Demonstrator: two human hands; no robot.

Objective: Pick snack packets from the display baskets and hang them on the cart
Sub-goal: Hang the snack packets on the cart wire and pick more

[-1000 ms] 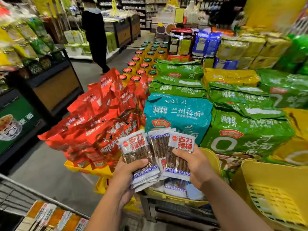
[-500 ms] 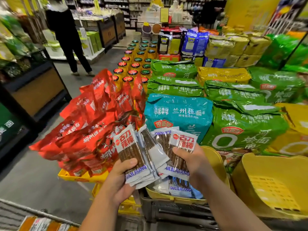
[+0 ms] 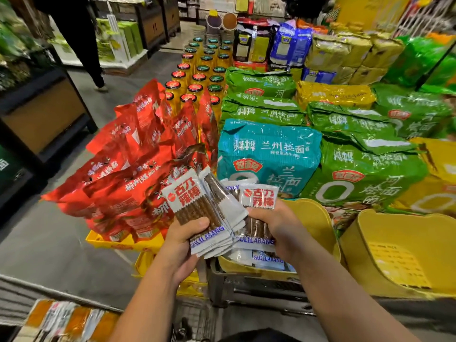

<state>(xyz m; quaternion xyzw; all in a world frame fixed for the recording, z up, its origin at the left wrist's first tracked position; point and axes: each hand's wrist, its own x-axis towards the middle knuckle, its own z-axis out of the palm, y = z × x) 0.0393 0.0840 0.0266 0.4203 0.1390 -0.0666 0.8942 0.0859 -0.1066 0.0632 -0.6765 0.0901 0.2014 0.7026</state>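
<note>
packets: flat, glossy white film, fanned stack | left hand: clamped on stack, thumb on top | right hand: clamped on more packets above yellow basket

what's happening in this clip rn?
A person in a shop aisle holds white snack-stick packets in both hands. The left hand grips a fanned stack, and the right hand holds more packets. Both are over a yellow display basket with a few of the same packets inside. Nothing is being hung; packets already on the cart show at lower left.
</note>
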